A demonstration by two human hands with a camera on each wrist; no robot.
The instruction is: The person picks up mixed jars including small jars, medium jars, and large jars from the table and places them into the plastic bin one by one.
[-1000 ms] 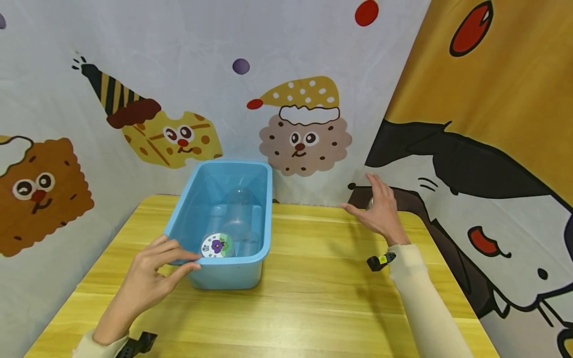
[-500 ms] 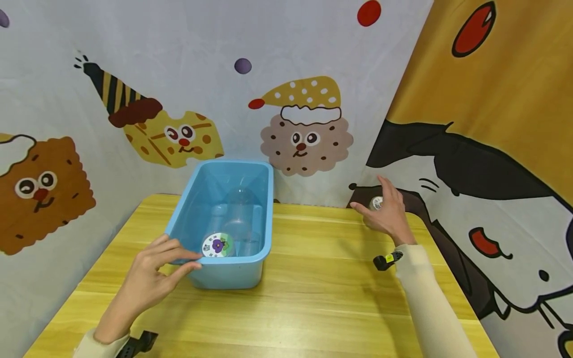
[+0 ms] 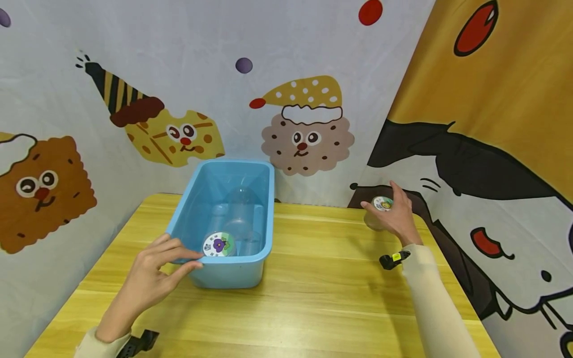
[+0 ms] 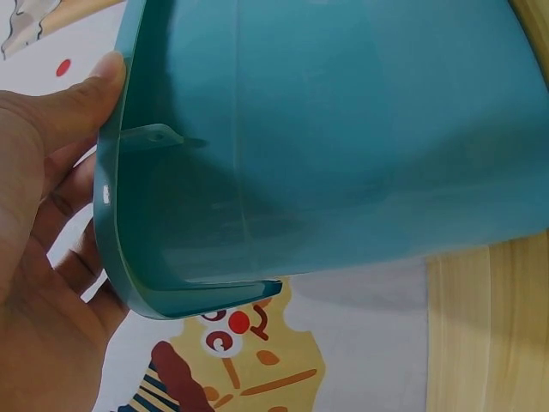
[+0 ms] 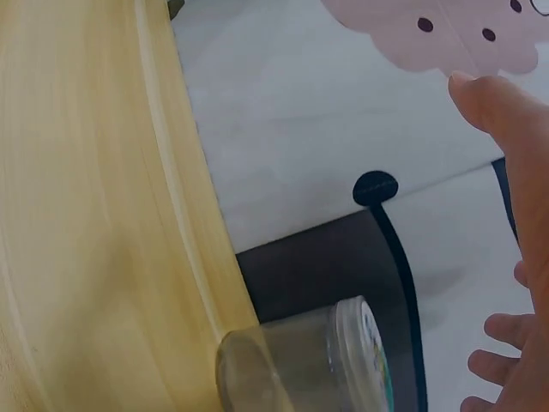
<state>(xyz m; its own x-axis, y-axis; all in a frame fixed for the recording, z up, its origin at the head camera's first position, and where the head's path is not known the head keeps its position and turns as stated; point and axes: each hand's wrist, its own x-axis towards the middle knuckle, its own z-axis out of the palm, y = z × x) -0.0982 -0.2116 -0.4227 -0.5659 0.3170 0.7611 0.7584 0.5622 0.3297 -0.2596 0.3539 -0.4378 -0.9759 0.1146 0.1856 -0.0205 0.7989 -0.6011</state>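
Observation:
My left hand (image 3: 149,271) pinches the near left corner of the rim of a light blue plastic bin (image 3: 228,276). In the left wrist view its thumb lies on one side of the bin's rim (image 4: 106,193) and the other fingers on the far side. A clear plastic jar with a round flower-printed lid (image 3: 218,244) is in the bin, among other clear containers (image 3: 240,211). At the table's far right stands another clear jar (image 3: 373,222) with a printed lid. Over it hovers my right hand (image 3: 397,214), fingers spread; the right wrist view shows them apart from the jar (image 5: 287,365).
The wooden table (image 3: 313,293) carries the bin at left of centre. A cartoon-printed cloth (image 3: 309,189) hangs right behind the table's back edge and along its right side.
My right hand has shifted right and slightly toward me, and the standing jar has come into view beside it. The left hand keeps its grip on the bin.

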